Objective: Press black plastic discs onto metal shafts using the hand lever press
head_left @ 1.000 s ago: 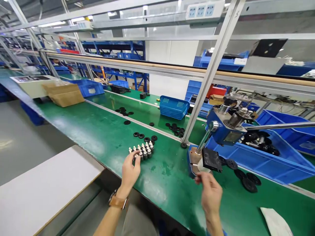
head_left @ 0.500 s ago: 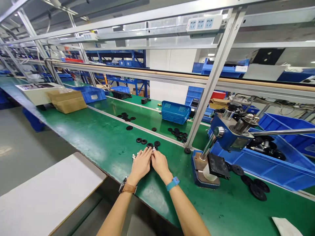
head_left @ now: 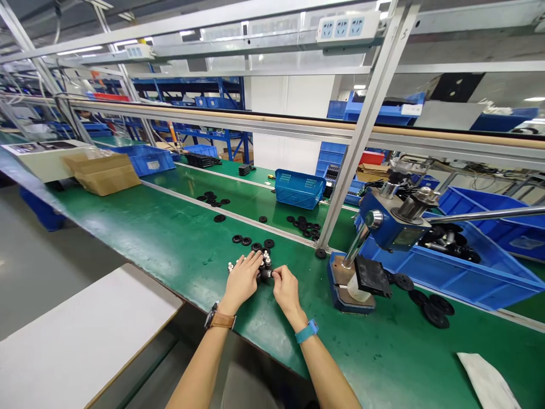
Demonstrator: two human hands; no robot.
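Note:
On the green bench, a cluster of small black parts with white tips (head_left: 267,261) stands close to my hands. My left hand (head_left: 242,284) lies over the cluster, fingers stretched out, and hides part of it. At the cluster's right side my right hand (head_left: 288,291) pinches the end of a small black part with a white tip (head_left: 267,274), which lies sideways. Just beyond the fingers sit several black rings (head_left: 246,241) and a black disc (head_left: 268,243).
A blue hand press (head_left: 357,284) stands to the right, with large black discs (head_left: 436,315) and a blue bin (head_left: 460,289) beyond it. More black rings (head_left: 302,224) lie behind the metal strip, near a blue basket (head_left: 298,190). A metal post (head_left: 361,130) rises ahead.
My right hand has moved right and toward me, away from my left hand, and now pinches a white-tipped black part. More of the cluster shows between the hands. The view has shifted slightly.

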